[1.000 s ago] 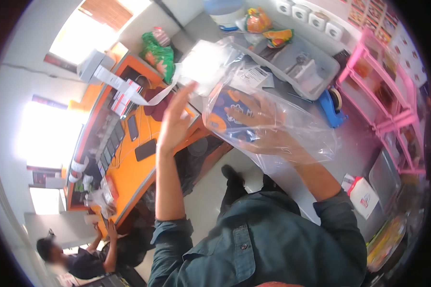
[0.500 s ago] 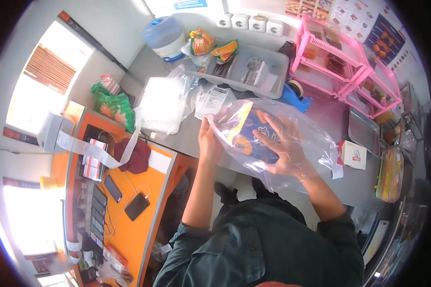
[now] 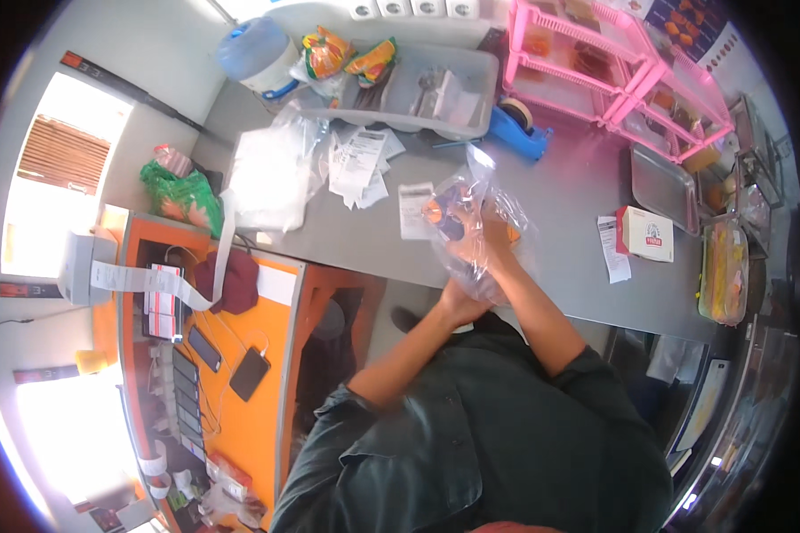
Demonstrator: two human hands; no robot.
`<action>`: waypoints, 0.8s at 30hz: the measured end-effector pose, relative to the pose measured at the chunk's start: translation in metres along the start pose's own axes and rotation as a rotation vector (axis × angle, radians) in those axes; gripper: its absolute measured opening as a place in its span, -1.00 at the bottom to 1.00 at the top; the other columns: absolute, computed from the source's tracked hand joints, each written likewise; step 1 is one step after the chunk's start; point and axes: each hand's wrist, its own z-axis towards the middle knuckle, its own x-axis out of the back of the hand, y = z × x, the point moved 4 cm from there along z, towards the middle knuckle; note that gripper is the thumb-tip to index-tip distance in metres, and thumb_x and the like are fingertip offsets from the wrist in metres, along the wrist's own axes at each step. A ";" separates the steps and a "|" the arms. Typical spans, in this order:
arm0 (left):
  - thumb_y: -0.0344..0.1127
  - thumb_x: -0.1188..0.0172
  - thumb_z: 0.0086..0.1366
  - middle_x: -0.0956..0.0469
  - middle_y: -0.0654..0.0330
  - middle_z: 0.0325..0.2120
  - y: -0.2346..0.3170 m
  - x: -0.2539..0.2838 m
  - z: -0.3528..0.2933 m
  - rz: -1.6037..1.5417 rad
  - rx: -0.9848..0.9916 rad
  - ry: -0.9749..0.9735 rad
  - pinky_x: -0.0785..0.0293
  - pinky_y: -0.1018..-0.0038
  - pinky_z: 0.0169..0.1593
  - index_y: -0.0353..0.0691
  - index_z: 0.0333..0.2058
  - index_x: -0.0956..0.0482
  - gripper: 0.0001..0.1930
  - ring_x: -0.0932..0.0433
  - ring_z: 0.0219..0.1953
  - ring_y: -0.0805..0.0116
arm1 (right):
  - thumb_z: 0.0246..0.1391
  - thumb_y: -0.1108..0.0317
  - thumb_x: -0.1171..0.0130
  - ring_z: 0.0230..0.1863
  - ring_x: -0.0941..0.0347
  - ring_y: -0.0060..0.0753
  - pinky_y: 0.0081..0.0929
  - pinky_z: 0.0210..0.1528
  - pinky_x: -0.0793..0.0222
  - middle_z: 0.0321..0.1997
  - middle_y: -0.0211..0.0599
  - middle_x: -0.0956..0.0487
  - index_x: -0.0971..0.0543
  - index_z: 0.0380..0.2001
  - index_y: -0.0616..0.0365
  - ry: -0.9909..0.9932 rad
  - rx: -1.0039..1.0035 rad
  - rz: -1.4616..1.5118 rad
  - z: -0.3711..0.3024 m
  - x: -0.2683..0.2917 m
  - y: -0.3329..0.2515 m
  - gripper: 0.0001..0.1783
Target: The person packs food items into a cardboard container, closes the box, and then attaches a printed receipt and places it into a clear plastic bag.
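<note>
fingers of right hand (image 3: 491,236) on box (image 3: 451,202), spread unclear; bag (image 3: 475,268) around box, long axis across bench's (image 3: 571,275) near edge; left hand (image 3: 462,306) at near end, grip hidden.

open counter (image 3: 573,200) right of plastic bag (image 3: 471,258), then carton (image 3: 646,234), tape dispenser (image 3: 520,133) beyond

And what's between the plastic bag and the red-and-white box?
Head view: a white printed paper slip just left of the box, then grey counter toward the bag.
</note>
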 end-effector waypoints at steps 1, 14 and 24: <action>0.23 0.24 0.44 -0.42 -0.07 0.14 0.004 0.006 -0.010 0.222 0.154 0.218 -0.37 0.11 0.21 -0.20 0.23 -0.30 -0.35 -0.45 0.14 0.07 | -0.22 0.00 -0.34 0.33 -0.17 0.14 0.19 0.30 -0.05 0.46 -0.26 -0.19 -0.50 0.19 -0.16 0.077 0.019 -0.016 -0.003 -0.008 0.010 -0.22; -0.06 -0.40 -0.08 -0.51 -0.14 -0.04 0.113 -0.079 0.111 2.543 -0.049 1.085 -0.43 0.05 0.08 -0.29 -0.03 -0.56 -0.37 -0.46 0.09 -0.11 | 0.08 0.18 -0.24 0.43 -0.14 -0.05 0.04 0.36 -0.08 0.41 -0.12 -0.27 -0.30 0.30 0.12 -0.210 0.462 0.045 -0.056 -0.016 0.036 -0.28; -0.31 -0.22 0.12 -0.65 -0.03 -0.41 0.207 -0.173 0.035 2.032 -0.906 1.125 -0.53 0.24 -0.22 -0.19 -0.31 -0.70 -0.81 -0.65 -0.30 0.07 | 0.22 0.16 -0.11 -0.32 -0.50 0.08 -0.16 -0.25 -0.36 -0.44 0.08 -0.55 -0.60 -0.45 0.31 -0.683 0.305 0.102 -0.058 0.168 0.128 -0.63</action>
